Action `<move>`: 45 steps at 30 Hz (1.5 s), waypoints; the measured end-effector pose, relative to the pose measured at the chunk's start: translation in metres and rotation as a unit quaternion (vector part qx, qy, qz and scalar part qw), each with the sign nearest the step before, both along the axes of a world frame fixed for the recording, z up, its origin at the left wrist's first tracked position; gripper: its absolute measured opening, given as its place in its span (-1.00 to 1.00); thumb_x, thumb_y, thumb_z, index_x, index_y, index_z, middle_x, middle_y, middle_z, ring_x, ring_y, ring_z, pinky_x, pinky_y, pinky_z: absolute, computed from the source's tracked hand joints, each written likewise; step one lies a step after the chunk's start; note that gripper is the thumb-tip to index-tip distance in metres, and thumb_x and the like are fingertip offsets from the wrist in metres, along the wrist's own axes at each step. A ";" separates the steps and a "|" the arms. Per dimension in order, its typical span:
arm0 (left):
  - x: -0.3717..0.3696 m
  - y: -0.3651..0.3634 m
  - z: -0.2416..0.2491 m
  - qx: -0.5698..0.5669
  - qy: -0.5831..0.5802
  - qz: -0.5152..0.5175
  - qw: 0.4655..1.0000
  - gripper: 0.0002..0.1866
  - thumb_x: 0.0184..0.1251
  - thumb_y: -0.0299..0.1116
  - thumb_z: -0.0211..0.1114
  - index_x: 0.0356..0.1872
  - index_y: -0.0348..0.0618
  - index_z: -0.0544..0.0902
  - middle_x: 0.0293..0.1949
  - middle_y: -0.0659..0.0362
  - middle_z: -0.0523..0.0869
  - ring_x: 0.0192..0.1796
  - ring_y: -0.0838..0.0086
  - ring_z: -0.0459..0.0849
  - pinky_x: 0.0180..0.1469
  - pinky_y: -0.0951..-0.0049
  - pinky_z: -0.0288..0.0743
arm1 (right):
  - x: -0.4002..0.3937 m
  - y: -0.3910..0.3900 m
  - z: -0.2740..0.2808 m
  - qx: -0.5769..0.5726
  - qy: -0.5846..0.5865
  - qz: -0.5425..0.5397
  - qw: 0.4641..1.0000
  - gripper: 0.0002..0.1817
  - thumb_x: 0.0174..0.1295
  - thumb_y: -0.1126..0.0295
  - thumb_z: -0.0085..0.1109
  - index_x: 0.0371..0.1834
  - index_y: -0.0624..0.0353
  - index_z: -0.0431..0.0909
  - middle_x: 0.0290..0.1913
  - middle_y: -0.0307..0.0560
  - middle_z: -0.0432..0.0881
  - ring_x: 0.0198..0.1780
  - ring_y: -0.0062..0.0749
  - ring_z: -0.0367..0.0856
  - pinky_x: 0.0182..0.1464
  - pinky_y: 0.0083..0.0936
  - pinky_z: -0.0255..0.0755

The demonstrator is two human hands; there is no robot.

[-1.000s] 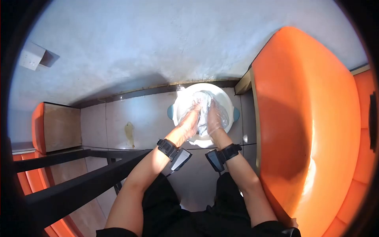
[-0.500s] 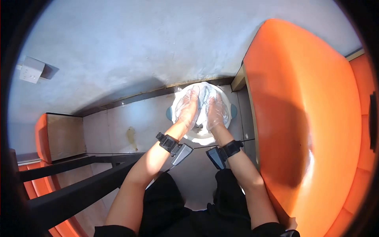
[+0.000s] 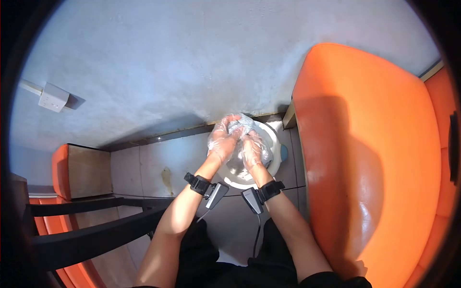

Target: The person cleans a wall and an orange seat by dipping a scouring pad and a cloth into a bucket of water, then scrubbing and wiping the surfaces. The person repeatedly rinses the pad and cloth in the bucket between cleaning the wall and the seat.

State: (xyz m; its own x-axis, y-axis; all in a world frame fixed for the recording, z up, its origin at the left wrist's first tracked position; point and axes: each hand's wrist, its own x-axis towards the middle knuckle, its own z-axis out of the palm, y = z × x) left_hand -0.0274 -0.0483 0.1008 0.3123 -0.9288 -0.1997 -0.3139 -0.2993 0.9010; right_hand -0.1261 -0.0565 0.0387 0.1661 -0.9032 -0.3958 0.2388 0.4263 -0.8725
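Observation:
A bunched white and grey-blue cloth [image 3: 244, 123] is gripped between my two hands above a round white basin [image 3: 275, 163] on the floor. My left hand [image 3: 224, 139], in a clear plastic glove, has its fingers wrapped round the cloth from the left. On the other side my right hand [image 3: 252, 148], gloved the same way, closes on the lower part of the cloth. Something shiny shows inside the basin below the hands, too glared to make out. Each wrist wears a black strap with a grey device.
An orange padded seat [image 3: 345, 144] stands close on the right. The grey wall [image 3: 158, 62] rises behind the basin, with a white socket box [image 3: 54, 97] at left. Black bars [image 3: 96, 240] and a smaller orange seat [image 3: 61, 172] are at lower left.
Both hands have lifted the cloth out of the basin and drawn together, shifted to the basin's left side. The camera view has also tilted slightly, so the surroundings sit lower.

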 end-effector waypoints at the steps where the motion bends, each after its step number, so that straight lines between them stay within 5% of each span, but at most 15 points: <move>1: 0.007 0.001 0.000 -0.004 -0.033 -0.016 0.999 -0.68 0.31 -0.42 0.35 0.07 -0.12 0.59 0.09 0.19 0.60 0.15 0.51 0.51 0.24 0.48 0.37 | 0.002 -0.002 -0.013 -0.041 -0.049 -0.014 0.998 -0.71 0.33 0.41 0.01 0.06 0.24 0.54 -0.07 -0.14 0.61 -0.05 -0.46 0.51 0.03 -0.46 0.41; 2: 0.012 0.000 -0.010 -0.097 -0.124 -0.022 0.987 -0.69 0.31 -0.44 0.34 0.07 -0.10 0.59 0.09 0.19 0.61 0.13 0.52 0.52 0.22 0.46 0.38 | 0.003 -0.006 -0.026 -0.085 -0.097 -0.028 0.991 -0.71 0.31 0.40 0.03 0.04 0.26 0.55 -0.06 -0.13 0.60 -0.06 -0.49 0.52 0.03 -0.47 0.42; 4: 0.013 -0.003 0.012 -0.186 -0.120 -0.019 0.975 -0.66 0.25 -0.43 0.38 0.05 0.00 0.60 0.06 0.11 0.63 0.11 0.24 0.61 0.14 0.32 0.46 | 0.003 -0.015 -0.021 -0.023 -0.174 -0.087 0.980 -0.73 0.41 0.31 0.03 0.07 0.19 0.54 -0.05 -0.17 0.62 -0.05 -0.52 0.57 0.09 -0.48 0.42; 7: 0.004 -0.007 0.107 -0.330 -0.261 -0.059 0.905 -0.62 0.16 -0.44 0.44 0.05 0.03 0.66 0.01 0.14 0.65 0.07 0.24 0.60 0.10 0.30 0.49 | -0.010 -0.027 -0.005 0.012 -0.153 -0.107 0.982 -0.67 0.51 0.26 -0.05 0.20 0.16 0.48 0.10 -0.06 0.63 0.06 -0.46 0.59 0.15 -0.48 0.44; 11: 0.012 -0.043 0.180 -0.582 -0.403 -0.010 0.706 -0.52 -0.02 -0.50 0.52 0.01 0.10 0.70 -0.02 0.19 0.70 0.05 0.20 0.58 0.11 0.25 0.43 | -0.026 -0.028 -0.009 0.037 -0.099 -0.130 0.986 -0.67 0.51 0.27 -0.03 0.25 0.12 0.43 0.02 -0.09 0.64 -0.03 -0.50 0.59 0.03 -0.55 0.46; 13: 0.016 -0.069 0.214 -0.647 -0.530 0.021 0.548 -0.48 -0.03 -0.51 0.50 0.05 0.14 0.70 -0.04 0.19 0.71 0.04 0.23 0.58 0.07 0.28 0.45 | -0.029 -0.022 -0.009 0.039 -0.084 -0.159 0.983 -0.70 0.50 0.34 -0.02 0.24 0.09 0.41 -0.05 -0.17 0.62 -0.12 -0.56 0.57 -0.09 -0.62 0.46; 17: 0.007 -0.089 0.180 -0.557 -0.580 -0.017 0.595 -0.24 -0.18 -0.51 0.44 0.23 0.22 0.61 0.04 0.10 0.60 -0.11 0.23 0.57 -0.12 0.30 0.53 | -0.036 -0.015 -0.035 0.046 -0.063 -0.168 0.983 -0.72 0.51 0.35 -0.03 0.18 0.18 0.42 -0.06 -0.17 0.55 -0.12 -0.53 0.56 -0.03 -0.57 0.47; 19: 0.008 -0.092 0.134 -0.512 -0.636 -0.119 0.565 -0.33 -0.04 -0.47 0.36 0.24 0.22 0.59 0.05 0.13 0.60 -0.11 0.29 0.57 -0.13 0.32 0.54 | -0.038 -0.012 -0.046 0.020 -0.004 -0.149 0.989 -0.74 0.49 0.39 -0.03 0.17 0.20 0.42 -0.06 -0.16 0.55 -0.10 -0.52 0.56 -0.01 -0.57 0.47; 23: 0.023 -0.074 0.055 -0.385 -0.604 -0.270 0.643 -0.58 0.11 -0.34 0.31 0.07 0.19 0.66 -0.06 0.26 0.60 -0.10 0.39 0.59 -0.19 0.34 0.51 | -0.040 -0.005 -0.070 -0.019 0.074 -0.124 0.989 -0.74 0.40 0.53 -0.03 0.12 0.25 0.46 -0.06 -0.09 0.58 0.01 -0.43 0.55 0.09 -0.51 0.45; 27: 0.018 -0.082 0.098 -0.489 -0.600 -0.162 0.612 -0.62 0.11 -0.28 0.37 0.01 0.30 0.69 -0.14 0.26 0.59 -0.17 0.38 0.58 -0.21 0.31 0.43 | -0.038 -0.004 -0.096 -0.107 0.165 -0.139 0.970 -0.73 0.35 0.52 0.01 0.09 0.24 0.50 0.01 0.04 0.63 0.10 -0.23 0.57 0.18 -0.41 0.41; 32: 0.000 -0.106 0.190 -0.601 -0.615 -0.012 0.510 -0.52 0.04 -0.25 0.42 0.08 0.40 0.67 -0.19 0.32 0.59 -0.21 0.42 0.55 -0.16 0.28 0.34 | -0.040 -0.001 -0.085 -0.111 0.196 -0.117 0.967 -0.72 0.35 0.44 0.02 0.10 0.19 0.51 0.05 0.09 0.63 0.12 -0.12 0.57 0.21 -0.37 0.39; 41: 0.015 -0.082 0.032 -0.322 -0.652 -0.315 0.610 -0.45 0.18 -0.35 0.21 0.26 0.26 0.54 -0.15 0.26 0.54 -0.09 0.40 0.55 -0.05 0.28 0.41 | -0.070 0.014 -0.049 -0.151 0.377 -0.074 0.911 -0.73 0.46 0.20 -0.08 0.02 0.13 0.45 -0.08 0.12 0.62 -0.01 0.02 0.59 0.06 -0.24 0.43; 45: 0.004 -0.080 0.085 -0.427 -0.619 -0.207 0.626 -0.44 0.04 -0.43 0.32 0.17 0.25 0.63 -0.18 0.18 0.57 -0.22 0.34 0.59 -0.23 0.29 0.47 | -0.083 0.022 -0.075 -0.102 0.413 -0.078 0.901 -0.71 0.48 0.16 -0.09 -0.02 0.14 0.44 -0.10 0.12 0.62 -0.05 0.05 0.60 -0.01 -0.17 0.45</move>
State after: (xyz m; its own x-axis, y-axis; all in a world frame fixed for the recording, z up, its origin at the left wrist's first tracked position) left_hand -0.0232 -0.1282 0.1857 -0.5655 -0.5847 0.5816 -0.8213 0.4633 -0.3328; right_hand -0.2087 -0.0342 -0.0367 -0.2447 -0.9582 -0.1482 -0.4861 0.2535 -0.8363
